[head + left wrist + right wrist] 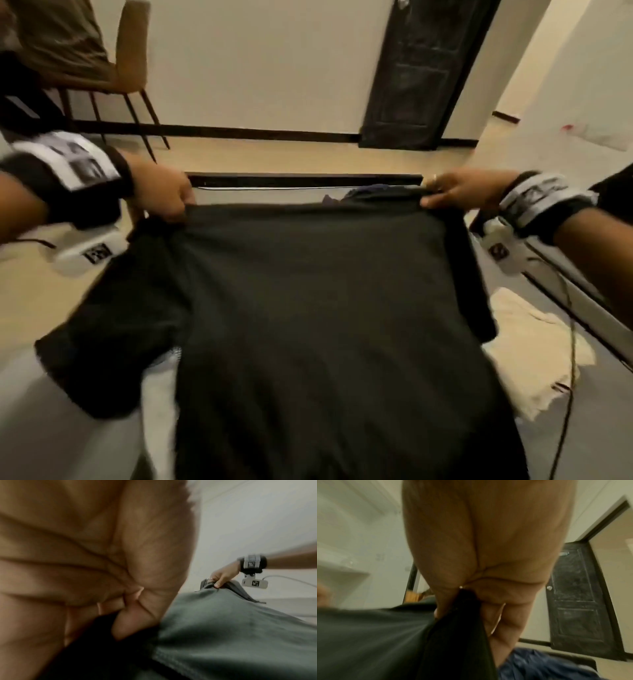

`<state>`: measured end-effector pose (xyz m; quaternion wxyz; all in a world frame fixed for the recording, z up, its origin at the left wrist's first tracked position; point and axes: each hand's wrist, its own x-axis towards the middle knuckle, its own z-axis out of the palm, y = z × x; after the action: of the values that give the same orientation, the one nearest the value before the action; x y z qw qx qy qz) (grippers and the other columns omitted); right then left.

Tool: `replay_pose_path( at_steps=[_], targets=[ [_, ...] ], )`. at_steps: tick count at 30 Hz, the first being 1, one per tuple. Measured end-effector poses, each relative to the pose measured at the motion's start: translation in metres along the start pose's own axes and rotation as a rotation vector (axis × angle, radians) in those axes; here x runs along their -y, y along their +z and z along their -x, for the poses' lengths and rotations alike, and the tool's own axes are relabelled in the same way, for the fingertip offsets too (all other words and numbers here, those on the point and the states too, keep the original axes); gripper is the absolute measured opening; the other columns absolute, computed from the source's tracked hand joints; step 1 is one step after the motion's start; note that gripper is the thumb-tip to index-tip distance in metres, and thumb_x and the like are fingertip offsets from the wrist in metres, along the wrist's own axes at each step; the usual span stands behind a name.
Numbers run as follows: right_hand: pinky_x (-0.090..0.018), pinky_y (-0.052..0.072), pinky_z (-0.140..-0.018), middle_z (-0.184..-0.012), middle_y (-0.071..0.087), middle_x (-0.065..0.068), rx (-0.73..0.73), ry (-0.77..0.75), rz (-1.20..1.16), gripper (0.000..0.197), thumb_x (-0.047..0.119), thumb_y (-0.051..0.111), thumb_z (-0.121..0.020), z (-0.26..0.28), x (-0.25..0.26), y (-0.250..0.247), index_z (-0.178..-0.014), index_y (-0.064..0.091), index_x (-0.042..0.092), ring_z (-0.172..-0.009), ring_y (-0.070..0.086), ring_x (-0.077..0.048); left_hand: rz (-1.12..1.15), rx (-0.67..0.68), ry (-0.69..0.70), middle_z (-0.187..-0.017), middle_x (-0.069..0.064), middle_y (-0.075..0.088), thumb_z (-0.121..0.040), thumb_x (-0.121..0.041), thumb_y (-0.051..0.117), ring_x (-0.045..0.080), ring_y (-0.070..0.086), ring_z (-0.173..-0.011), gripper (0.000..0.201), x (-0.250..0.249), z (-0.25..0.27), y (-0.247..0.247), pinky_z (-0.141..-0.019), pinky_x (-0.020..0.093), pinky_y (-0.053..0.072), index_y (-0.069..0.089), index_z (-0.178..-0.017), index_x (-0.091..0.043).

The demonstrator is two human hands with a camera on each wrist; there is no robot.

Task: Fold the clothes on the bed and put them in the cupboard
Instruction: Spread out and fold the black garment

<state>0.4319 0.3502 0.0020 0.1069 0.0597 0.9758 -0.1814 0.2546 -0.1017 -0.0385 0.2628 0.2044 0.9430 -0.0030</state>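
Note:
A black T-shirt (308, 308) hangs stretched between my two hands above the grey bed (51, 428). My left hand (171, 202) grips its upper left corner, fingers curled round the cloth (223, 628). My right hand (445, 195) pinches the upper right corner, and the dark fabric (462, 628) runs down from between its thumb and fingers. One short sleeve droops at the lower left. In the left wrist view the right hand (221, 578) shows at the shirt's far corner.
A cream garment (534, 353) lies on the bed at the right, a cable across it. A dark blue garment (539, 668) lies beyond the shirt near the footboard (305, 180). A brown chair (113, 51) stands back left, a dark door (421, 68) back right.

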Motion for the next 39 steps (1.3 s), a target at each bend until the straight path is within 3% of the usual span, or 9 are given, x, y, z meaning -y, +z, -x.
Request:
replay_pose_path(
  at_steps=[3, 7, 11, 16, 19, 21, 25, 34, 39],
  targets=[
    [-0.032, 0.043, -0.077, -0.087, 0.063, -0.005, 0.072, 0.025, 0.229, 0.019, 0.031, 0.062, -0.098, -0.083, -0.031, 0.08, -0.085, 0.064, 0.019, -0.083, 0.061, -0.024, -0.281, -0.126, -0.023, -0.102, 0.011, 0.072, -0.089, -0.014, 0.055, 0.025, 0.063, -0.085, 0.022, -0.026, -0.045, 0.061, -0.081, 0.029, 0.052, 0.073, -0.101, -0.01],
    [-0.033, 0.044, -0.086, -0.114, 0.065, -0.011, 0.094, 0.092, 0.297, 0.024, 0.026, 0.058, -0.101, -0.16, -0.058, 0.15, -0.116, 0.066, 0.01, -0.105, 0.061, -0.032, -0.202, -0.135, -0.071, -0.11, 0.016, 0.07, -0.091, -0.015, 0.06, 0.031, 0.066, -0.1, 0.024, -0.013, -0.119, 0.104, -0.08, 0.032, 0.049, 0.068, -0.11, -0.003],
    [-0.039, 0.049, -0.092, -0.116, 0.066, -0.012, 0.05, 0.123, 0.301, 0.025, 0.03, 0.057, -0.1, -0.212, -0.076, 0.175, -0.118, 0.066, 0.015, -0.105, 0.062, -0.031, -0.115, -0.184, -0.093, -0.107, 0.017, 0.069, -0.089, -0.014, 0.063, 0.033, 0.066, -0.099, 0.02, 0.006, -0.168, 0.126, -0.08, 0.034, 0.05, 0.067, -0.105, -0.004],
    [-0.038, 0.046, -0.087, -0.122, 0.062, -0.017, -0.023, 0.097, 0.351, 0.026, 0.028, 0.054, -0.102, -0.271, -0.078, 0.183, -0.12, 0.063, 0.013, -0.109, 0.059, -0.036, -0.064, -0.221, -0.139, -0.1, 0.016, 0.068, -0.086, -0.014, 0.063, 0.032, 0.066, -0.092, 0.017, 0.031, -0.22, 0.124, -0.078, 0.035, 0.053, 0.068, -0.099, -0.006],
    [-0.055, 0.036, -0.108, -0.144, 0.043, -0.015, -0.033, 0.139, 0.419, 0.038, 0.035, 0.049, -0.103, -0.31, -0.073, 0.186, -0.138, 0.053, 0.021, -0.13, 0.043, -0.042, -0.043, -0.291, -0.163, -0.106, 0.017, 0.065, -0.088, -0.013, 0.06, 0.035, 0.064, -0.096, 0.018, 0.046, -0.25, 0.11, -0.082, 0.037, 0.052, 0.066, -0.103, -0.006],
    [-0.064, 0.026, -0.112, -0.155, 0.031, -0.008, -0.019, 0.156, 0.445, 0.042, 0.037, 0.049, -0.103, -0.333, -0.068, 0.187, -0.144, 0.048, 0.027, -0.142, 0.029, -0.041, -0.042, -0.346, -0.182, -0.111, 0.019, 0.064, -0.091, -0.012, 0.058, 0.038, 0.063, -0.1, 0.019, 0.057, -0.268, 0.101, -0.083, 0.038, 0.05, 0.064, -0.107, -0.006],
    [-0.043, 0.048, -0.095, -0.136, 0.056, -0.012, 0.042, 0.095, 0.471, 0.035, 0.035, 0.048, -0.103, -0.374, -0.059, 0.174, -0.136, 0.055, 0.023, -0.112, 0.057, -0.033, -0.08, -0.404, -0.193, -0.109, 0.021, 0.063, -0.094, -0.01, 0.053, 0.038, 0.063, -0.099, 0.016, 0.07, -0.305, 0.085, -0.081, 0.038, 0.049, 0.063, -0.105, -0.004],
    [-0.037, 0.04, -0.098, -0.137, 0.054, -0.021, 0.062, 0.131, 0.422, 0.037, 0.027, 0.041, -0.108, -0.442, -0.033, 0.143, -0.138, 0.049, 0.008, -0.123, 0.054, -0.038, -0.136, -0.522, -0.247, -0.111, 0.026, 0.061, -0.094, -0.008, 0.051, 0.043, 0.063, -0.097, 0.02, 0.1, -0.356, 0.053, -0.076, 0.04, 0.049, 0.062, -0.108, 0.0],
    [-0.043, 0.039, -0.107, -0.145, 0.05, -0.018, 0.075, 0.185, 0.415, 0.044, 0.033, 0.042, -0.107, -0.449, -0.031, 0.147, -0.146, 0.042, 0.014, -0.128, 0.051, -0.037, -0.013, -0.509, -0.234, -0.101, 0.023, 0.063, -0.093, -0.017, 0.056, 0.04, 0.062, -0.088, 0.018, 0.112, -0.363, 0.046, -0.076, 0.041, 0.053, 0.063, -0.098, -0.001]
  ],
)
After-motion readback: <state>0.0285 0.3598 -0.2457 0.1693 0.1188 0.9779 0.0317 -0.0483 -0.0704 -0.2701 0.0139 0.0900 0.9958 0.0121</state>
